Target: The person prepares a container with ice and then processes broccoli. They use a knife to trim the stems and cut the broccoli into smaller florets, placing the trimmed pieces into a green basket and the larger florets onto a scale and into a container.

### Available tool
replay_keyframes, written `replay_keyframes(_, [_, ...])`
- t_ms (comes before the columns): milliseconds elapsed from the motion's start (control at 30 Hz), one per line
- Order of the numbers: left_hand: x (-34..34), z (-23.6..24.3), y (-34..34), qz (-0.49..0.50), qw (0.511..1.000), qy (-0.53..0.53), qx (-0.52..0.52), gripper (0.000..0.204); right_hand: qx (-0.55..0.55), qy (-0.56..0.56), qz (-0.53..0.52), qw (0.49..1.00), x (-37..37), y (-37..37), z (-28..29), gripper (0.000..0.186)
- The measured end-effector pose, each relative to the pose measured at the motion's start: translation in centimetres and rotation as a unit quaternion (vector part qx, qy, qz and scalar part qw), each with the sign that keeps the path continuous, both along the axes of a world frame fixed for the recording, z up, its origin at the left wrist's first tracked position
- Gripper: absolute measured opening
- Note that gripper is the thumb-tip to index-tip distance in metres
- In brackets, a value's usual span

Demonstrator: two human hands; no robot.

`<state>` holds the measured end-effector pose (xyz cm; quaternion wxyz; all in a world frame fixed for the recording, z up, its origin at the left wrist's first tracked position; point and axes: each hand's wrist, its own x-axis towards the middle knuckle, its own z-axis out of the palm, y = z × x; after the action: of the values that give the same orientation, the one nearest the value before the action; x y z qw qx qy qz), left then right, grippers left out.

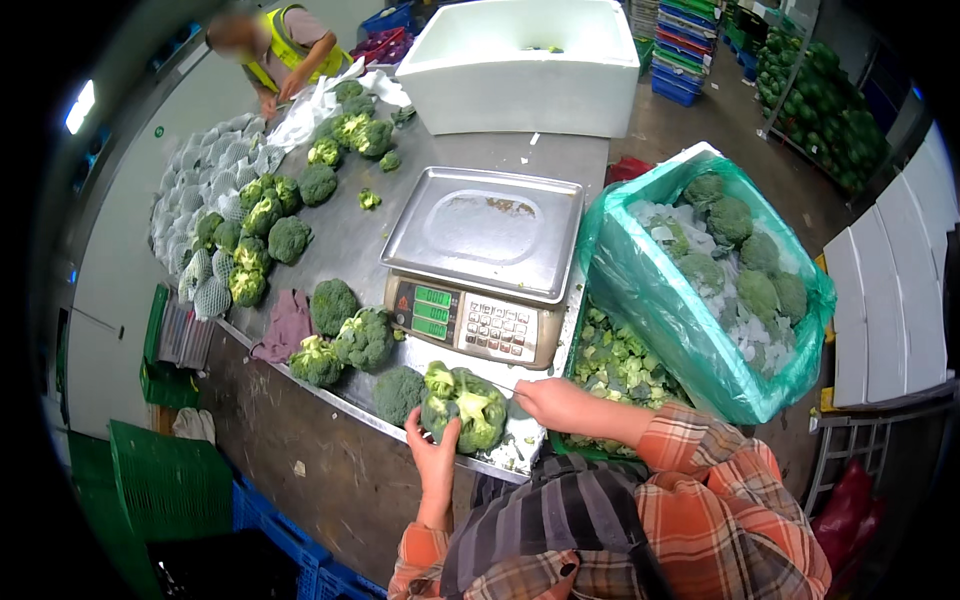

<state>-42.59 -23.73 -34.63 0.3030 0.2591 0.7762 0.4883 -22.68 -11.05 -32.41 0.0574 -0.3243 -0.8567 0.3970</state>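
Note:
A broccoli head (482,418) lies stem side up on the near edge of the metal table, its pale stalks showing. My left hand (433,462) grips it from the near left side, thumb and fingers curled against it. My right hand (556,405) is closed on a knife (499,389), whose thin blade points left over the broccoli; its handle is hidden in my fist. Another broccoli head (399,394) touches it on the left, with more heads (364,340) just beyond. A weighing scale (480,270) with a steel pan stands directly behind.
Net-wrapped broccoli (205,165) is piled at the far left, near a person (285,50) in a yellow vest. A white foam box (520,95) stands at the back. On the right, a green-lined box (640,290) holds broccoli and ice above a crate of trimmings (625,365). A purple cloth (285,325) lies left.

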Motion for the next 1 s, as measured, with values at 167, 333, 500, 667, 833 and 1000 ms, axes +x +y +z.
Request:
replay_keyframes(167, [-1.9,-0.2,-0.3,-0.112,0.981,0.157,-0.035,0.076,-0.16,-0.006,-0.019,0.987,1.6,-2.9,-2.6,0.028])
replay_keyframes(333, [-0.8,-1.3,-1.1,-0.153,0.988,0.012,-0.016,0.061,-0.092,0.063,-0.004,0.994,1.9,-3.6,-2.3,0.022])
replay_keyframes(500, [-0.8,-0.8,-0.8,-0.195,0.98,-0.046,0.024,0.057,-0.019,0.007,0.077,0.997,2.5,-2.6,-2.3,0.018])
replay_keyframes(667, [-1.3,-0.7,-0.3,-0.213,0.977,-0.025,0.022,0.053,0.036,-0.079,0.115,0.99,2.1,-2.1,-1.8,0.015])
replay_keyframes(833, [-0.6,-1.5,-1.3,-0.12,0.987,0.081,0.075,0.058,0.047,-0.051,0.052,0.996,0.4,-1.4,-2.0,0.016])
replay_keyframes(1000, [0.4,-0.2,-2.4,-0.118,0.955,0.27,0.004,0.066,-0.053,0.007,0.007,0.999,0.1,-1.7,-1.5,0.02])
